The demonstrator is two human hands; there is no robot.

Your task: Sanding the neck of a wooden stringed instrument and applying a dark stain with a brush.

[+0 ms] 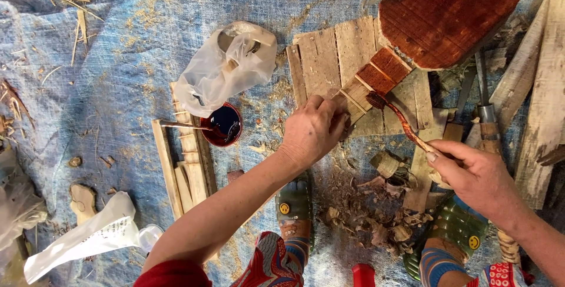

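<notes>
Blue tarp [135, 57], dusted with sawdust, covers the ground. On it at the top right lies a big red-stained wooden board [450, 10], its edge over a panel of pale slats [329, 57]. A narrow wooden strip [374, 81], part red and part bare, lies across the panel. The left hand [312, 131] presses down on the strip's bare end, fingers curled over it. The right hand [477, 175] pinches a stained brush [403, 119], whose tip touches the strip. A small bowl of dark stain [222, 125] sits left, perhaps with a stick in it.
</notes>
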